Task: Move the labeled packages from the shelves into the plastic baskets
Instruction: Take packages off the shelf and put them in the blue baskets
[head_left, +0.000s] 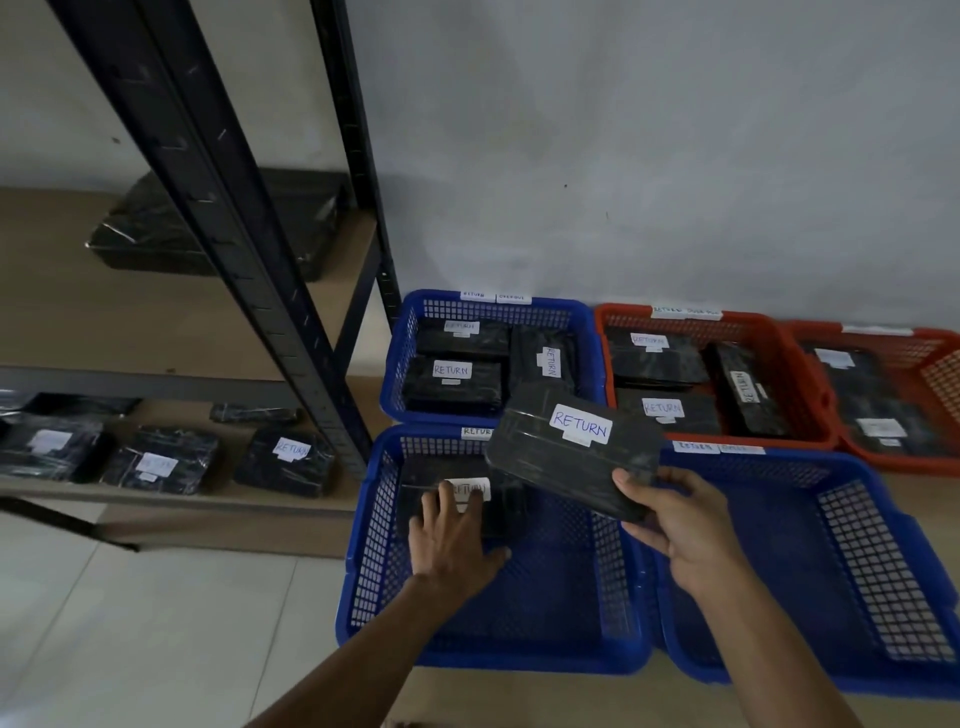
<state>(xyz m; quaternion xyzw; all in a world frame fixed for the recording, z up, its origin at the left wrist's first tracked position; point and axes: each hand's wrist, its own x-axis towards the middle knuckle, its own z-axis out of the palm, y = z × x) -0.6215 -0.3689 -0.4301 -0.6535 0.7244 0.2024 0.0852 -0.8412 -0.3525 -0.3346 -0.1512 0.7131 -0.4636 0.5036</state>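
The right hand (680, 525) gripped a black-wrapped package (571, 449) by its near corner, thumb on top and fingers beneath, so that its "RETURN" label (581, 423) faced up and stayed readable; the package hung tilted above the far right corner of the near blue basket (363, 597). The left hand (454, 540) lay with fingers spread flat on another RETURN package (447, 493) at that basket's far left, probably seating it against the wall to leave room; more labeled packages (283, 460) waited on the lower shelf (218, 501) left of the basket.
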